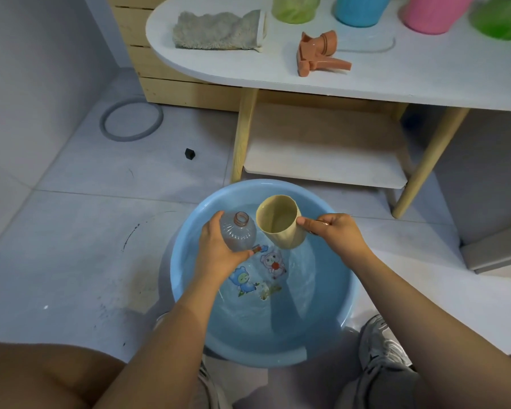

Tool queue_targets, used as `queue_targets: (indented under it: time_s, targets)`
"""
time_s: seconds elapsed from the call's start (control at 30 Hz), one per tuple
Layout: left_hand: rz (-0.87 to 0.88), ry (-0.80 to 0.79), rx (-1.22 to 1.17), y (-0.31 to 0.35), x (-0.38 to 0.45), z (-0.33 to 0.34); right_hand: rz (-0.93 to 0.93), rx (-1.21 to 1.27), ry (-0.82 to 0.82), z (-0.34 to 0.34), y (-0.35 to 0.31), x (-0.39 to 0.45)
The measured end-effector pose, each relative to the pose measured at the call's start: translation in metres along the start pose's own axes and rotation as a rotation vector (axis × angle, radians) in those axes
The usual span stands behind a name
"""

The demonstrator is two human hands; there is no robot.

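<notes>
Head view: a person crouches over a blue basin (278, 357) of water on the floor, with a bottle in one hand and a cup in the other.
Bottle (238, 234): clear plastic with no cap, tilted with its neck toward the cup, held above the water at the basin's far left.
Cup (281, 228): beige, just beside the bottle's neck, and it appears to hold a little water.
Left hand (216, 246): fingers wrapped round the bottle's body, thumb on the near side.
Right hand (334, 231): fingers closed on the cup's handle, thumb pressed against the cup wall.
Step in hand: probably filling the bottle from the cup.
Doing it well: stand the bottle more upright, set the cup's lip right over the narrow neck, and pour a thin stream. Keep both over the basin so spills fall back in.
Tabletop (396, 75): an orange spray head (319, 53) lies beside a towel (216, 31).
</notes>
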State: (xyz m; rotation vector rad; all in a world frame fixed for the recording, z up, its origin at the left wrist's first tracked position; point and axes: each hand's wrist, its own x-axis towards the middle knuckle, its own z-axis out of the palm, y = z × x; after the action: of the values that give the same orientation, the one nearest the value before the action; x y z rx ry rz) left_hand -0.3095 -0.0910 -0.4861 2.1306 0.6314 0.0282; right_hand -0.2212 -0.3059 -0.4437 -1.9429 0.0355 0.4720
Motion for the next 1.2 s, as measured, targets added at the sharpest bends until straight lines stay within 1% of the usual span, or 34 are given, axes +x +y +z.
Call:
queue_targets:
  time_s: [0.23, 0.4, 0.73, 1.03, 1.2]
  targets:
    - [0.037, -0.027, 0.014, 0.000, -0.001, 0.003, -0.150, -0.112, 0.086, 0.005, -0.017, -0.006]
    - [0.030, -0.032, 0.011, 0.002, 0.001, 0.004, -0.218, -0.185, 0.136, 0.008, -0.024, -0.009]
    - [0.029, -0.028, -0.010, 0.001, 0.003, 0.009, -0.357, -0.322, 0.164, 0.006, -0.031, -0.009]
    - [0.024, -0.033, -0.004, -0.002, 0.002, 0.016, -0.422, -0.421, 0.197, 0.008, -0.033, -0.006]
    - [0.016, -0.024, -0.026, -0.003, 0.003, 0.017, -0.452, -0.449, 0.188, 0.008, -0.035, -0.008]
